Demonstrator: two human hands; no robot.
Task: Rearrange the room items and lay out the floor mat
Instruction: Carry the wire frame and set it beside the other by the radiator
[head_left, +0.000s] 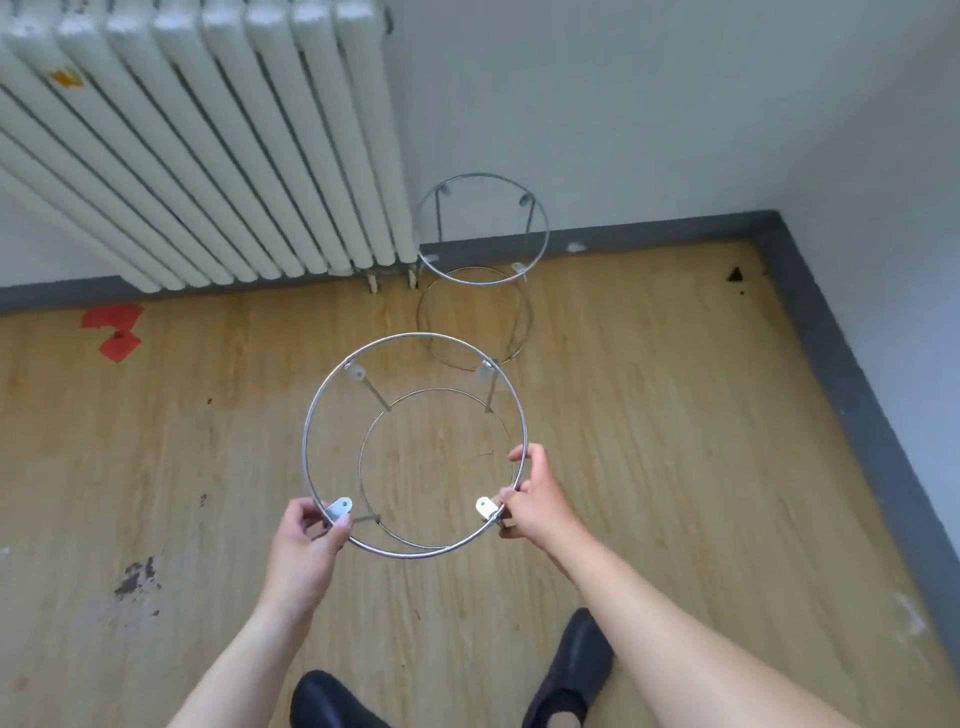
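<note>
Holding the wire frame (415, 343) by its top ring.
Your left hand (306, 540) and right hand (535, 499) clamp it; light, stiff, thin wire.

A white ribbed radiator (208, 145) hangs on the pale wall (649, 104) at upper left, its feet just above the wood-pattern floor (649, 441). A dark grey skirting (831, 364) runs along the wall's foot and turns the corner at right. Red tape (114, 330) sticks to the floor at left. A dark scuff (137, 577) marks the boards lower left, and a small dark stain (735, 274) lies near the corner.
</note>
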